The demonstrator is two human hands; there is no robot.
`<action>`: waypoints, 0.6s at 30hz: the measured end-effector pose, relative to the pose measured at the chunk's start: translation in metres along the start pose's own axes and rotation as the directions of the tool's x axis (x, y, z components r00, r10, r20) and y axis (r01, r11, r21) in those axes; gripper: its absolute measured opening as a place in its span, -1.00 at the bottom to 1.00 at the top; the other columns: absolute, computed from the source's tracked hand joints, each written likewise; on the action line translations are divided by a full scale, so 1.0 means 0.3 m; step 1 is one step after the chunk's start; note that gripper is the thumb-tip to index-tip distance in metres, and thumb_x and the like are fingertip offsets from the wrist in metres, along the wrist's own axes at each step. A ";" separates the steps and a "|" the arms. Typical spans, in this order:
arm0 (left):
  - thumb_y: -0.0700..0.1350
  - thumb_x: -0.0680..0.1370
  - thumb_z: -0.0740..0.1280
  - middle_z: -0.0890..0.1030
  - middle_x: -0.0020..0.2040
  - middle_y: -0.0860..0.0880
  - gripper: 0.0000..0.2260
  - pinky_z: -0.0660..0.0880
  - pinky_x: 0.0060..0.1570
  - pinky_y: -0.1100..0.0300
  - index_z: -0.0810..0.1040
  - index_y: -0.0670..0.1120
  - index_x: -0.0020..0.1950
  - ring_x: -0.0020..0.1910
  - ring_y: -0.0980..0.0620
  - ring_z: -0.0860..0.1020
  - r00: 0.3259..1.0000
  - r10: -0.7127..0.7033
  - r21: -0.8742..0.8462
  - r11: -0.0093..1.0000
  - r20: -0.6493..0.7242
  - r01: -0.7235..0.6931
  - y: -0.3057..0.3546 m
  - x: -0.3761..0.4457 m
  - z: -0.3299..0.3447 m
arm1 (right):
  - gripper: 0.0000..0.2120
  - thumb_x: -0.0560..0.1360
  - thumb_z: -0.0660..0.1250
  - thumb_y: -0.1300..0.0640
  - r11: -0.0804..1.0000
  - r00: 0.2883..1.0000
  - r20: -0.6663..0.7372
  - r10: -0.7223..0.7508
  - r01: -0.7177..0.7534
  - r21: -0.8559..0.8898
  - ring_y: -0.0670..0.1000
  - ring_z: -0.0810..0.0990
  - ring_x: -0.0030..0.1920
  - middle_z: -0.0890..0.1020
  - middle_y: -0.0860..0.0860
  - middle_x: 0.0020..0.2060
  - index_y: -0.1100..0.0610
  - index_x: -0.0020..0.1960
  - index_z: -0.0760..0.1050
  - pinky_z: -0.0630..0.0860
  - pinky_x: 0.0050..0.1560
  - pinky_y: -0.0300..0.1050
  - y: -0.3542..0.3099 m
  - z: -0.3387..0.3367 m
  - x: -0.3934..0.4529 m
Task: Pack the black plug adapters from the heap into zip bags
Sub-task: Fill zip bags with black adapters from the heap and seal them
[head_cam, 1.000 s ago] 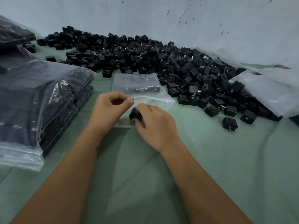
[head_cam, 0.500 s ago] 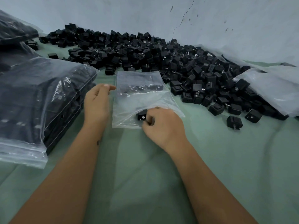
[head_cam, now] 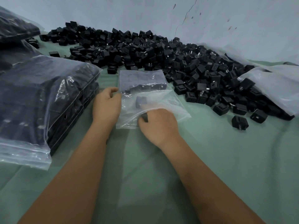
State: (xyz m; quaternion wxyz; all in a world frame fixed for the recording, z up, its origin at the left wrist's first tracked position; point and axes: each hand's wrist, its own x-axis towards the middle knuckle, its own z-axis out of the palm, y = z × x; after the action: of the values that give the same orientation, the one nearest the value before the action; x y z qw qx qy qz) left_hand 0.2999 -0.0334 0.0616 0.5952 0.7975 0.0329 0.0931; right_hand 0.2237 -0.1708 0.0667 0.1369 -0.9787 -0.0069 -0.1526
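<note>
Pinching the left edge of a clear zip bag, the person's left hand steadies it on the green cloth, while the right hand reaches into the bag's mouth, fingers curled round a black plug adapter at the opening. Another adapter shows through the film further in, blurred, below a row already lined up at the closed far end. The heap of loose adapters runs along the wall behind the bag and to its right; filled bags are stacked to the left, and more clear bags lie on the right. Done well, this step probably means keeping the mouth held wide and the film taut, sliding each adapter flat against the row so the prongs do not snag or pierce the plastic, and leaving the zip strip unobstructed for sealing. No brand, label or readable writing can be made out on bags or adapters.
</note>
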 end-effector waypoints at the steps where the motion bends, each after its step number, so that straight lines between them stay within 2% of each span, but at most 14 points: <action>1: -0.06 0.54 0.24 0.59 -0.15 0.09 -0.71 0.49 -0.20 0.10 0.55 0.04 0.24 -0.27 0.08 0.51 1.000 0.002 0.017 1.000 0.016 -0.003 -0.002 0.002 0.002 | -0.70 0.50 0.15 -0.01 1.000 0.998 0.054 0.028 -0.029 0.008 0.05 0.45 -0.30 0.46 -0.03 -0.44 0.07 -0.37 0.40 0.27 -0.28 -0.12 0.004 0.006 0.014; 2: -0.07 0.54 0.24 0.60 -0.05 0.04 -0.69 0.52 -0.11 0.03 0.54 0.04 0.27 -0.17 0.03 0.55 1.000 0.001 0.030 1.000 0.029 -0.002 -0.003 0.003 0.004 | -0.71 0.51 0.13 -0.01 0.998 0.992 0.110 0.056 -0.060 0.031 0.04 0.46 -0.25 0.50 -0.02 -0.38 0.06 -0.32 0.46 0.28 -0.24 -0.12 0.007 0.009 0.029; 4: -0.07 0.54 0.24 0.57 0.12 0.00 -0.67 0.54 0.08 -0.05 0.52 0.04 0.29 0.03 -0.04 0.56 0.999 -0.004 0.054 0.999 0.038 0.002 -0.003 0.007 0.006 | -0.76 0.52 0.11 0.02 0.989 0.975 0.199 0.101 -0.121 0.091 0.04 0.47 -0.16 0.54 0.00 -0.28 0.02 -0.26 0.44 0.32 -0.15 -0.12 0.005 0.008 0.059; 6: -0.06 0.51 0.23 0.56 0.20 -0.01 -0.65 0.50 0.18 -0.08 0.52 0.05 0.29 0.13 -0.06 0.54 0.999 -0.008 0.067 0.998 0.046 0.005 0.000 0.008 0.006 | -0.82 0.53 0.10 0.02 0.986 0.985 0.147 0.093 -0.112 0.125 0.02 0.47 -0.15 0.48 -0.08 -0.30 -0.04 -0.22 0.39 0.34 -0.12 -0.11 -0.003 0.013 0.097; 8: 0.00 0.45 0.21 0.55 0.22 -0.02 -0.60 0.49 0.21 -0.11 0.52 0.07 0.28 0.16 -0.07 0.53 0.998 -0.015 0.064 0.998 0.061 0.011 0.002 0.007 0.006 | -0.84 0.54 0.08 -0.06 0.991 0.997 0.044 0.062 -0.066 0.118 0.00 0.44 -0.19 0.40 -0.17 -0.33 -0.08 -0.14 0.39 0.31 -0.18 -0.12 -0.014 0.020 0.131; 9: 0.02 0.42 0.19 0.55 0.22 -0.02 -0.57 0.49 0.21 -0.11 0.52 0.07 0.27 0.16 -0.08 0.53 0.998 -0.019 0.061 0.998 0.066 0.015 0.002 0.006 0.005 | -0.84 0.52 0.09 -0.09 0.991 0.998 0.035 0.054 -0.058 0.125 -0.01 0.44 -0.20 0.39 -0.18 -0.33 -0.09 -0.11 0.42 0.29 -0.22 -0.13 -0.017 0.025 0.146; 10: 0.02 0.41 0.19 0.55 0.22 -0.02 -0.57 0.48 0.22 -0.12 0.52 0.08 0.27 0.16 -0.08 0.53 0.997 -0.023 0.057 0.998 0.069 0.019 0.003 0.006 0.005 | -0.84 0.51 0.11 -0.10 0.988 0.998 0.046 0.051 -0.057 0.143 -0.02 0.44 -0.20 0.40 -0.19 -0.33 -0.10 -0.07 0.44 0.28 -0.24 -0.15 -0.020 0.031 0.162; 13: 0.01 0.39 0.19 0.56 0.21 -0.02 -0.55 0.48 0.23 -0.10 0.53 0.09 0.27 0.17 -0.07 0.53 0.997 -0.025 0.060 0.998 0.069 0.021 0.004 0.008 0.006 | -0.76 0.51 0.15 -0.10 0.973 0.988 0.136 0.077 -0.104 0.206 -0.04 0.43 -0.11 0.46 -0.16 -0.17 -0.10 0.10 0.48 0.30 -0.11 -0.15 -0.012 0.051 0.201; 14: 0.01 0.38 0.18 0.56 0.22 -0.01 -0.54 0.48 0.23 -0.10 0.54 0.12 0.26 0.18 -0.07 0.54 0.997 -0.020 0.058 0.998 0.073 0.016 0.005 0.007 0.005 | -0.78 0.52 0.16 -0.08 0.971 0.985 0.156 0.072 -0.105 0.216 -0.04 0.43 -0.11 0.48 -0.15 -0.15 -0.09 0.10 0.47 0.31 -0.12 -0.17 -0.008 0.054 0.208; 17: 0.01 0.37 0.20 0.54 0.18 -0.03 -0.58 0.44 0.26 -0.17 0.57 0.27 0.19 0.23 -0.18 0.49 0.993 0.041 0.048 0.998 0.111 -0.046 0.009 0.003 -0.001 | -0.89 0.51 0.21 0.01 0.970 0.984 0.175 0.015 -0.056 0.236 -0.06 0.47 -0.20 0.51 -0.13 -0.22 -0.04 0.01 0.46 0.30 -0.31 -0.23 -0.009 0.047 0.208; 18: 0.01 0.39 0.22 0.54 0.16 -0.04 -0.62 0.39 0.31 -0.18 0.58 0.30 0.16 0.27 -0.22 0.44 0.989 0.077 0.086 0.992 0.129 -0.088 0.010 0.001 -0.002 | -0.89 0.50 0.21 0.01 0.970 0.985 0.171 -0.006 -0.036 0.241 -0.06 0.48 -0.19 0.52 -0.11 -0.21 -0.04 0.01 0.44 0.36 -0.28 -0.21 -0.011 0.038 0.199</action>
State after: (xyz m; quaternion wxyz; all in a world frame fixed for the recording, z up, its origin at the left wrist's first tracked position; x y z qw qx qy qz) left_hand 0.3000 -0.0338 0.0646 0.5545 0.8289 -0.0334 0.0657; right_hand 0.2838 -0.1663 0.0749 0.2561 -0.9640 -0.0296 -0.0654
